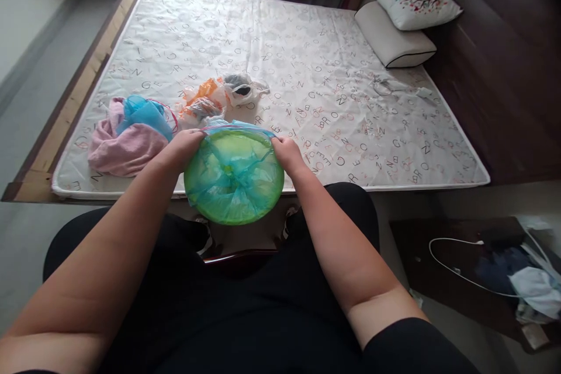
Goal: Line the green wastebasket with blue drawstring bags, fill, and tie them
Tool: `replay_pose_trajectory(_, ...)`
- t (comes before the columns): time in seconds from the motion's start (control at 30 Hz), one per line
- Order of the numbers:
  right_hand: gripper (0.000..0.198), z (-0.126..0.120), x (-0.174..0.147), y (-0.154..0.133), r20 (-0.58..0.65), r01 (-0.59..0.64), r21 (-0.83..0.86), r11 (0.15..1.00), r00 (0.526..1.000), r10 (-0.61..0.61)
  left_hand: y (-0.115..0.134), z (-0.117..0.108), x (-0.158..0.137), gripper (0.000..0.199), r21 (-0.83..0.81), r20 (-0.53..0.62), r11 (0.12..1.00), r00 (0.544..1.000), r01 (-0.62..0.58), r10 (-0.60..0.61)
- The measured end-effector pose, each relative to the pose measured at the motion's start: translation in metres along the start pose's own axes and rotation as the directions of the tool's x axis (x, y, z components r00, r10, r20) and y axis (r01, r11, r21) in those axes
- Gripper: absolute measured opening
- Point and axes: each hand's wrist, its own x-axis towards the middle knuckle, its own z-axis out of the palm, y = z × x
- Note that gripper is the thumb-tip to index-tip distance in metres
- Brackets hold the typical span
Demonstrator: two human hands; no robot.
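Observation:
Between my knees is a round green container (pixel 254 217), seen from above, that looks like a trash bin. A thin blue plastic bag (pixel 239 178) with a pink drawstring edge spreads over its round top. My left hand (pixel 186 146) is closed on the bag's edge at the far left of the rim. On the far right, my right hand (pixel 286 152) pinches the same edge, which is stretched between both hands. The fingertips are partly hidden. Left of my left hand, another blue plastic bag (pixel 148 117) lies on a pink cloth (pixel 125 149).
Crumpled orange-and-white plastic bags (pixel 204 99) and a white bag with dark contents (pixel 241 89) lie on the letter-printed mattress (pixel 307 58). Two pillows (pixel 394 35) are at the back right. A dark low table (pixel 421 263) with a white cable stands at lower right.

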Motion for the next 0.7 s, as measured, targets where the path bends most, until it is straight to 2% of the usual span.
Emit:
replay_pose_trajectory(0.13, 0.017, 0.010, 0.008, -0.001, -0.036, -0.035, 0.094, 0.995, 0.999, 0.039, -0.001, 0.003, 0.002, 0.045, -0.097, -0.053, 0.995, 0.998, -0.032, 0.027)
replay_pose_trajectory(0.23, 0.031, 0.014, 0.013, -0.002, -0.070, -0.023, 0.187, 0.982, 0.997, 0.037, -0.001, 0.004, 0.001, 0.053, -0.215, -0.098, 0.976, 0.995, -0.035, 0.014)
replay_pose_trajectory(0.3, 0.036, 0.016, 0.016, -0.003, -0.067, 0.008, 0.254, 0.967, 0.998, 0.010, -0.002, 0.004, 0.001, 0.053, -0.283, -0.085, 0.959, 0.996, 0.013, -0.039)
replay_pose_trajectory(0.4, 0.039, 0.017, 0.018, -0.005, -0.002, 0.016, 0.367, 0.930, 1.000, -0.017, -0.006, 0.001, 0.002, 0.048, -0.334, -0.089, 0.939, 0.989, 0.080, -0.116)
replay_pose_trajectory(0.47, 0.042, 0.019, 0.018, -0.006, 0.050, -0.016, 0.440, 0.898, 0.999, -0.007, -0.008, -0.001, 0.004, 0.050, -0.357, -0.130, 0.931, 0.983, 0.079, -0.133)
replay_pose_trajectory(0.6, 0.047, 0.022, 0.017, -0.009, 0.085, -0.126, 0.563, 0.817, 0.992, 0.095, -0.014, -0.004, 0.006, 0.049, -0.376, -0.206, 0.927, 0.974, 0.007, -0.091)
replay_pose_trajectory(0.7, 0.034, 0.021, 0.019, -0.011, 0.072, -0.232, 0.646, 0.728, 0.967, 0.244, -0.019, -0.002, 0.007, 0.047, -0.361, -0.185, 0.932, 0.979, 0.010, -0.083)
